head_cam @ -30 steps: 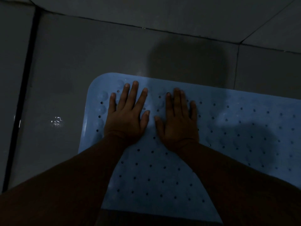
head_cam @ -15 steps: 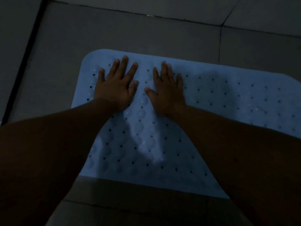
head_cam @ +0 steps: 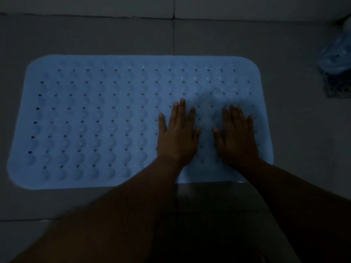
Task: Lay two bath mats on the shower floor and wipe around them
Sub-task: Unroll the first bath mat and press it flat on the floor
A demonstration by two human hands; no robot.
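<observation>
No writing or label is showing anywhere in this dim view. The floor (head_cam: 284, 44) is lying in large grey tiles, with dark grout lines running across the top and one crossing down behind the mat's far edge. A paler band along the very top may be the foot of a wall, though the light is too poor to be sure.

A pale blue mat (head_cam: 95, 120) is lying flat on the tiles, its long side running left to right, its corners rounded. Rows of small holes and shallow round bumps are covering its surface. Only this one mat is lying flat in view.

The left hand (head_cam: 177, 135) is resting palm down on the mat, right of its middle, fingers straight and slightly spread, holding nothing. The right hand (head_cam: 237, 137) is lying palm down near the mat's right end, fingers likewise extended and flat, gripping nothing. The two hands are sitting side by side, apart, and the mat between and beyond them is looking slightly rippled.

At the far right edge a crumpled bluish bundle (head_cam: 336, 54) is sitting on the floor, well apart from the mat; what it is cannot be told. Just below it a dark patterned patch (head_cam: 338, 88), perhaps a drain grate, is showing.
</observation>
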